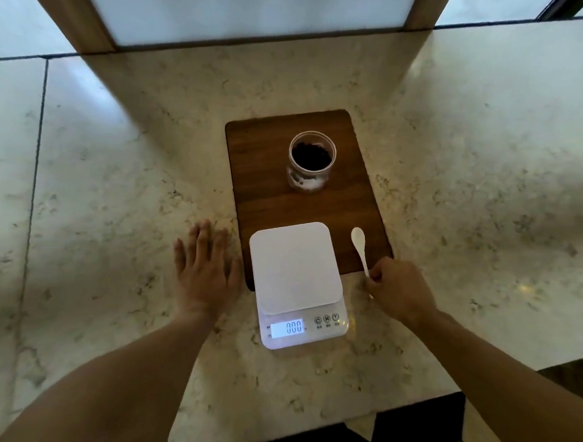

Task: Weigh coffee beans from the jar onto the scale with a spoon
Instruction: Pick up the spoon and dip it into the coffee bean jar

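Observation:
A clear, lidless jar [310,161] holding dark coffee beans stands upright on a dark wooden board [275,208]. In front of it a white digital scale [294,268] straddles the board's near edge; its platform is bare and the lit display reads 0.00. A white spoon [360,247] lies on the board just right of the scale, bowl pointing away. My right hand [398,287] is closed around the spoon's handle end. My left hand [204,267] rests flat on the counter left of the scale, fingers spread, holding nothing.
The board sits on a pale marble counter [111,197] with a seam at the left. A wooden-framed frosted window [256,7] rises behind it. The counter's near edge drops to a dark gap [418,421] below right.

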Available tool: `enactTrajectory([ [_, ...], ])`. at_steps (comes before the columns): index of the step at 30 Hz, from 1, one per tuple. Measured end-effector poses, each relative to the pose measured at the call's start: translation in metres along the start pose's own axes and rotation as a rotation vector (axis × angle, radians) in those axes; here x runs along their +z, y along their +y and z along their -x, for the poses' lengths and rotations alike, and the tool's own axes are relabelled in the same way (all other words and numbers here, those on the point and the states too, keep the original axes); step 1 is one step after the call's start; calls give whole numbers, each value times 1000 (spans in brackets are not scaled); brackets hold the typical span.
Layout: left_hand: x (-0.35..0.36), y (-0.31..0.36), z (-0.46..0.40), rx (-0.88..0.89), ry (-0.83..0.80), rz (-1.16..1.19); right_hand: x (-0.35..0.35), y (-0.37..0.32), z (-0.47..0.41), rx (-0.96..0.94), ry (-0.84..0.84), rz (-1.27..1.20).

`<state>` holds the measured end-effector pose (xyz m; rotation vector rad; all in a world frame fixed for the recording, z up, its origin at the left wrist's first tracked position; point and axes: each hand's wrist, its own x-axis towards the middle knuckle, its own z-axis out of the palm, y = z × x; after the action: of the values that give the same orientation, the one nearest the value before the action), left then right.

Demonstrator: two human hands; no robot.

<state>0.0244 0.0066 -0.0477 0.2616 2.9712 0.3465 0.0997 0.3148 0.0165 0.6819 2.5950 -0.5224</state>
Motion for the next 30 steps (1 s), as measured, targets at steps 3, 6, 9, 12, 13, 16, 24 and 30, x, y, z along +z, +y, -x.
enactTrajectory([
  [3, 2, -6, 0, -1, -5, -14, 2, -4, -2, -17, -14, 2],
  [6, 4, -7, 0, 3, 10, -25, 7, -7, -4, -58, -9, -37],
  [9, 4, -5, 2, 9, 19, -39, 3, -14, -9, -101, 111, -243],
  [12, 5, -6, 2, 8, 25, -61, -17, -30, -15, -151, 202, -417],
  [13, 5, -7, 1, 12, 26, -71, -24, -36, -18, -175, 221, -473],
  [16, 6, -8, 0, 14, 31, -81, -49, -54, -32, -303, 346, -477],
  [24, 7, -7, -4, 22, 40, -99, -81, -88, -77, -477, 560, -183],
  [30, 7, -9, -2, 48, 68, -130, -89, -99, -89, -491, 573, 64],
])
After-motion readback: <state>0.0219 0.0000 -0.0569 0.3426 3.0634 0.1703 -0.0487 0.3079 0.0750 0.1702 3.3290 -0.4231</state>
